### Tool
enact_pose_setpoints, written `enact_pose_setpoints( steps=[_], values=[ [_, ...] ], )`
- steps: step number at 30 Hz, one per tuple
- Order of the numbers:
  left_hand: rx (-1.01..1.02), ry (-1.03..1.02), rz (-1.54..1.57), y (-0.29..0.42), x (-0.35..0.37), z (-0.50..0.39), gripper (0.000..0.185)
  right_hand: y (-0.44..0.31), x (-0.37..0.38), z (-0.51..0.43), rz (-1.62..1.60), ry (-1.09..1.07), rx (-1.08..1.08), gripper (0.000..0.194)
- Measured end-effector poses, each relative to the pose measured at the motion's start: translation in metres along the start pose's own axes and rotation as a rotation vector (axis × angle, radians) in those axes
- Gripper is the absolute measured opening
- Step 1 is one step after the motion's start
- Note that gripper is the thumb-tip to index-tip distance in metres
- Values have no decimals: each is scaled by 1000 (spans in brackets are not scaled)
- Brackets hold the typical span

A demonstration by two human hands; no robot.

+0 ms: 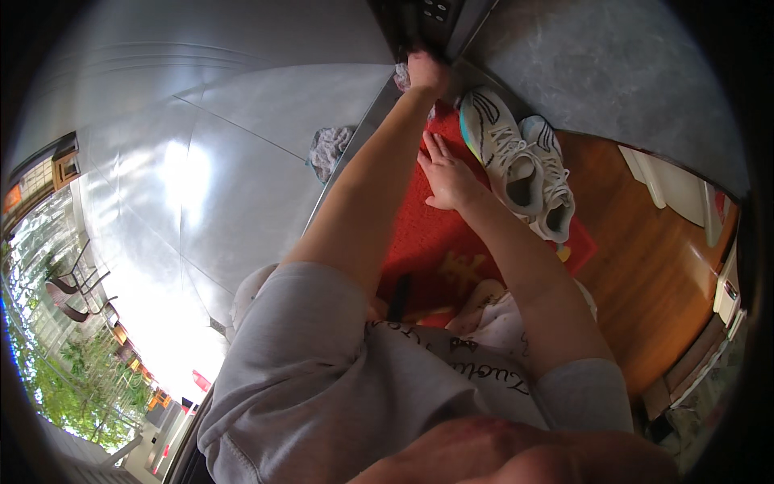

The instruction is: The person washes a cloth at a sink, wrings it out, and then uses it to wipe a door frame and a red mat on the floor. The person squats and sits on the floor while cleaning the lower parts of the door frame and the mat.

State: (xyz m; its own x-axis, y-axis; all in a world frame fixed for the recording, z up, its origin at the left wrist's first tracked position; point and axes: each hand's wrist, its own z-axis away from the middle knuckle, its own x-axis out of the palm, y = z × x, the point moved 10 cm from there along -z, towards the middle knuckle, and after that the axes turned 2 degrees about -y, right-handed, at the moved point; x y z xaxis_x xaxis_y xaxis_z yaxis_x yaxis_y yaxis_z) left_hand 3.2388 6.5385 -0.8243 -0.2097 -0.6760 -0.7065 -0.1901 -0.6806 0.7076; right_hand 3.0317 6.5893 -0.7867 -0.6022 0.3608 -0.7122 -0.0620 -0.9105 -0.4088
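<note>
My left hand [428,71] reaches far forward to the corner of a metal door sill [370,130], at the foot of a dark door frame [432,24]. Its fingers are curled around a greyish-pink cloth [401,77], which sticks out beside the hand; the fingertips are hidden. My right hand [450,175] rests palm down on a red doormat [417,236] with yellow markings, its fingers spread and nothing in them. Just right of it, on the mat, stands a pair of white lace-up sneakers [503,145].
A bunched grey fluffy cloth [329,151] lies outside the sill on the grey tiled floor [254,139]. A grey panel [592,72] rises beyond the sneakers. Wooden flooring [629,272] spreads to the right. A chair [75,296] and greenery [91,375] appear at far left.
</note>
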Motion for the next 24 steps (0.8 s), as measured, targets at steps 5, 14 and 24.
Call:
enact_pose_setpoints(
  steps=[5,14,24],
  values=[
    [154,-98,0,-21,23,-7,48,0,0,0,-4,19,-17,104],
    [175,-11,-142,18,-30,52,26,-5,-5,1,-22,48,-68,106],
    [-10,-236,-116,-7,2,9,52,-6,-8,3,-29,73,-90,105]
  ],
)
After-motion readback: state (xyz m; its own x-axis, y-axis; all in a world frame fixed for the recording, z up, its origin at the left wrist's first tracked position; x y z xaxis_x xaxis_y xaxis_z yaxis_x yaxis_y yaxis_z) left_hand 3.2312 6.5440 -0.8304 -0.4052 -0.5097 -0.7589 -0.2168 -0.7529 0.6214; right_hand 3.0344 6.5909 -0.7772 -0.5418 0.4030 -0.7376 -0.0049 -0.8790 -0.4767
